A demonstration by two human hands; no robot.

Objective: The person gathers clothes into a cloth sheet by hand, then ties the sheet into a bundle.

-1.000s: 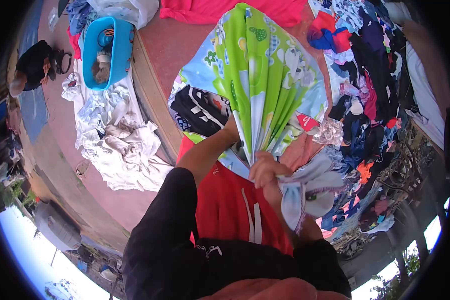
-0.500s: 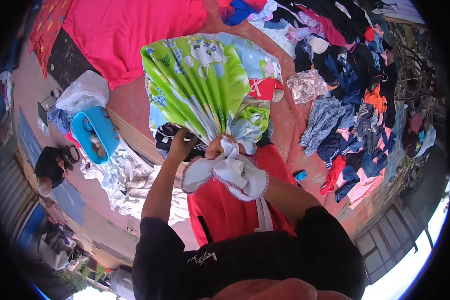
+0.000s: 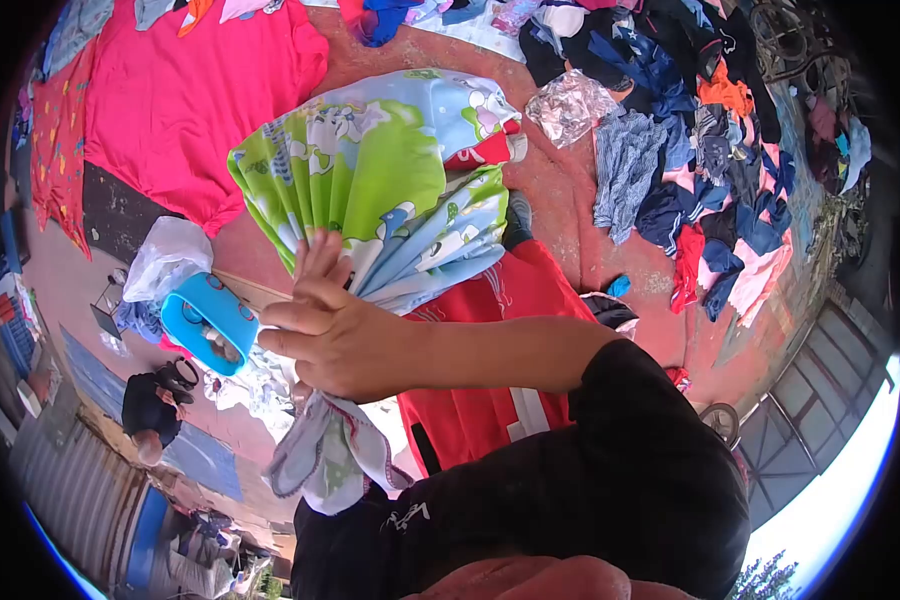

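Observation:
A green and light-blue printed cloth (image 3: 390, 190) with cartoon animals is bunched in front of me, its folds fanning out from a gathered neck. My right hand (image 3: 355, 345) reaches across to the left and is closed around that neck. Below the hand hangs the loose white end (image 3: 330, 455) with dark-red stitched edges. Fingers of my left hand (image 3: 320, 262) seem to show just beyond the right hand, against the folds; the rest of it and its forearm are hidden. Red trousers (image 3: 470, 420) cover my legs under the cloth. A bit of red cloth (image 3: 485, 152) shows at the bundle's far edge.
A blue basket (image 3: 240, 325) stands at left beside a white plastic bag (image 3: 170, 258). A bright pink cloth (image 3: 190, 110) lies spread at upper left. Clothes are piled (image 3: 710, 190) at right, near a crinkled shiny wrapper (image 3: 570, 108). Another person (image 3: 150, 410) is at far left.
The gathered cloth and my right hand have moved left, with the right forearm now stretched across. My left forearm has gone out of sight. The view has shifted.

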